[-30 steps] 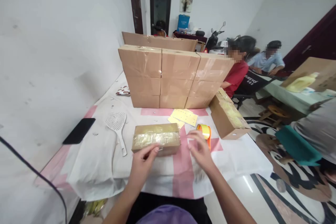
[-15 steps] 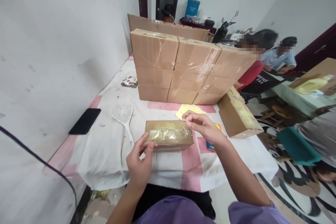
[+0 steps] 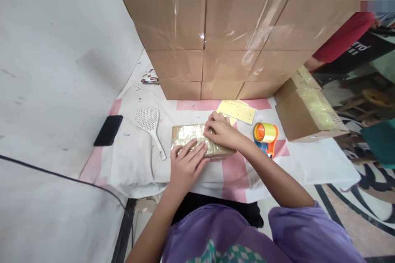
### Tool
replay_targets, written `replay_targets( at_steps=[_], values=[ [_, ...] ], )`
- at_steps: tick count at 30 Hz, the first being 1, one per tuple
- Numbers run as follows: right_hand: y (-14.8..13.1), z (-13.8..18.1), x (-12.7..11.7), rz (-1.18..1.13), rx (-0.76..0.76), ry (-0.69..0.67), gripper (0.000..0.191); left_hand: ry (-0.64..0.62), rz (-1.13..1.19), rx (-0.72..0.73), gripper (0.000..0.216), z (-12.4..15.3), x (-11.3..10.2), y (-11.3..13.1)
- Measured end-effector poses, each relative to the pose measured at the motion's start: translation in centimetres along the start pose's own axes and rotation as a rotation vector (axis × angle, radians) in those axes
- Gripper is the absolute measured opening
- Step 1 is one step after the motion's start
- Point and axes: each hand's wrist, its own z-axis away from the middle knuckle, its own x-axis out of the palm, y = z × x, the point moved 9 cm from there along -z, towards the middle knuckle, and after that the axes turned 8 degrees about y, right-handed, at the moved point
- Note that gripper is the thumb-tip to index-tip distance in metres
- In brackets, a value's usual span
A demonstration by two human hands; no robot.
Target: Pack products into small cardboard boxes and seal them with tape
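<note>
A small cardboard box [image 3: 188, 134] wrapped in clear tape lies on the white and pink cloth in front of me. My left hand [image 3: 186, 163] rests flat on its near side, fingers stretched out. My right hand [image 3: 220, 130] presses down on the box's top right part, fingers curled onto the tape. An orange and yellow tape dispenser [image 3: 266, 136] stands on the cloth just right of my right wrist, apart from it.
A wall of stacked taped cartons [image 3: 216, 33] fills the back of the table. Another carton [image 3: 307, 111] lies at the right. A white perforated scoop [image 3: 150, 123], a black phone [image 3: 108, 130] and a yellow sheet [image 3: 236, 110] lie nearby. A person in red [image 3: 342, 35] sits far right.
My view has tilted down and moved closer. Both hands have come down onto the box's top; the right hand lowered from above it, the left moved from the near edge onto the top.
</note>
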Motion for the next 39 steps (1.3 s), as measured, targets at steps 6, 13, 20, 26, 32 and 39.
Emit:
replay_targets(
  at_steps=[6, 13, 20, 26, 32, 39],
  values=[
    [0.2, 0.4, -0.5, -0.029, 0.030, 0.028, 0.008, 0.048, 0.011, -0.221, 0.035, 0.3, 0.6, -0.8],
    [0.6, 0.8, -0.4, -0.077, 0.038, 0.078, 0.013, 0.128, 0.116, -0.565, 0.030, -1.2, 1.0, -1.0],
    [0.8, 0.7, -0.3, -0.058, 0.039, 0.095, 0.014, 0.237, 0.721, -1.174, 0.024, 0.5, 2.6, -2.2],
    [0.9, 0.4, -0.1, -0.075, 0.066, 0.053, 0.015, 0.499, 0.897, -1.423, 0.037, 3.2, 3.2, -1.2],
    [0.7, 0.5, 0.4, -0.053, 0.058, 0.026, 0.020, 0.586, 0.839, -1.411, 0.038, 4.8, 3.7, 0.0],
    [0.6, 0.7, 0.2, 0.023, 0.011, 0.054, 0.012, 0.022, 0.426, -1.133, 0.031, 3.9, 2.6, -0.9]
  ],
)
